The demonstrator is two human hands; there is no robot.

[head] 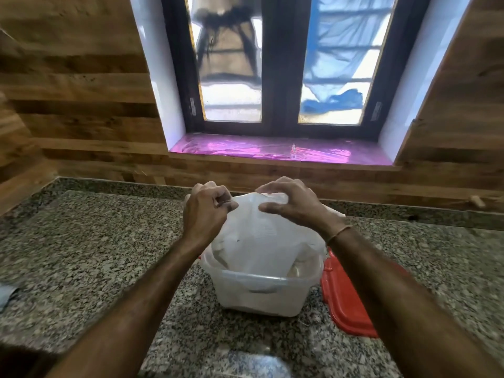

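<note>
At centre frame, we look down on two bare hands working the mouth of a white plastic bag [259,236]. The bag stands in a clear plastic tub [261,293] on the granite counter [95,255], just below the middle of the picture. The left hand [207,208] pinches the bag's top edge between thumb and curled fingers. The right hand [293,204] arches over the same edge, fingers bent across the far side and thumb on the near face, so it too holds the plastic. Both grips sit close together at the bag's highest point. We judge that this draws the mouth up taut, either to open it or to gather it shut; we cannot tell which. The tub's walls prop the bag's lower part upright, leaving both hands free for the top. A red lid [346,304] lies flat just beside the tub at lower right, set aside, we take it, so the tub is open for the bag. In the upper half, a dark-framed window [283,64] sits in a wood-panelled wall [81,91], its sill covered in pink film [272,151].
</note>
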